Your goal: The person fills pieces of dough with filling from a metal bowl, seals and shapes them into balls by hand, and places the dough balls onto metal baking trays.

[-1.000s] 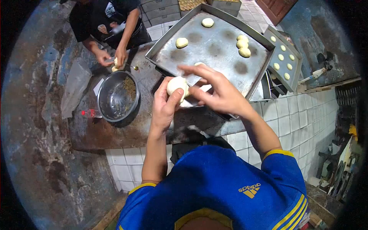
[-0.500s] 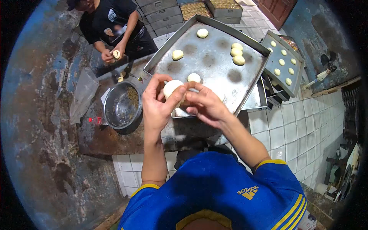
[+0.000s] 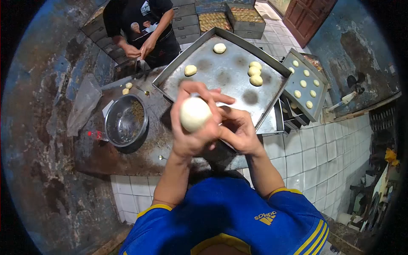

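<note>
White dough (image 3: 195, 114) sat in the left hand (image 3: 189, 142), fingers curled round it; right hand (image 3: 242, 131) bent alongside, its hold unclear!

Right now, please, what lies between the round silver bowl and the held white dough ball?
The head view shows a stretch of worn brown tabletop, then the left hand.

Left hand (image 3: 187, 143) cupped a pale dough ball (image 3: 195, 114); right hand (image 3: 243, 132) was close beside, contact with the ball unclear. Tray (image 3: 231, 93) sat at worktop's (image 3: 106, 162) right end: three dough balls (image 3: 254, 71) touched toward its right corner. Metal bowl (image 3: 117, 143), brown residue (image 3: 138, 111) inside, stood toward worktop's left edge.
</note>
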The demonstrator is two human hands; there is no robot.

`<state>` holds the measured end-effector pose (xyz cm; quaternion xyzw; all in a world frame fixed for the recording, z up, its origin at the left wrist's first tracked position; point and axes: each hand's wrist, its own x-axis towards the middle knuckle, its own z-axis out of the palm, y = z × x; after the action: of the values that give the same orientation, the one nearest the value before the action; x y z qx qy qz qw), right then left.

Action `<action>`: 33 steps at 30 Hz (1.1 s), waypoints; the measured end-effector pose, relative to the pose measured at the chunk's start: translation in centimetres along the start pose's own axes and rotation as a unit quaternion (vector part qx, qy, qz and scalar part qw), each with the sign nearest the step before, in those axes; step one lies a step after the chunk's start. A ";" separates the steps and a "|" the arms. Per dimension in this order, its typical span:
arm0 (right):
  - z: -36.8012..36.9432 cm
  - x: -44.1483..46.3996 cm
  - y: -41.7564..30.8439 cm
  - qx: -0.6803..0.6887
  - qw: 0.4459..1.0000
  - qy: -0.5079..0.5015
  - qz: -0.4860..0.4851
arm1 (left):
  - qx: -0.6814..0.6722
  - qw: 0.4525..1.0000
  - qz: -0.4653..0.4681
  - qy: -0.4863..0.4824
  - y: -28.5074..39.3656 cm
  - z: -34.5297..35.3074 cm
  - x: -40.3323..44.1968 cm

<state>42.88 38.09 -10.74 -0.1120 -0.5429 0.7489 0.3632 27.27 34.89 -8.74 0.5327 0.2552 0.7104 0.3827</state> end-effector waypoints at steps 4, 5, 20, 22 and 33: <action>0.8 0.3 3.9 -0.075 0.971 0.169 -0.152 | 0.002 0.997 -0.071 0.035 -1.0 2.1 -1.2; -1.7 0.2 2.6 -0.150 0.983 0.056 -0.091 | 0.012 0.995 -0.083 0.051 -1.1 1.3 -1.2; -12.7 5.9 2.5 -0.490 0.869 0.048 0.041 | 0.399 0.900 -0.147 -0.100 -13.3 -5.9 -0.8; -16.5 9.2 5.3 -0.521 0.851 0.061 0.020 | 0.482 0.858 -0.171 -0.053 -12.8 -7.6 -0.9; -21.1 15.3 15.6 -0.816 0.567 -0.112 0.005 | 0.460 0.873 -0.158 0.037 -15.0 -9.1 -2.7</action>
<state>37.26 61.38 -29.40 -0.2791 -0.9589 -0.0041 0.0503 23.06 41.79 -24.54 0.5747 0.6475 0.4620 0.1924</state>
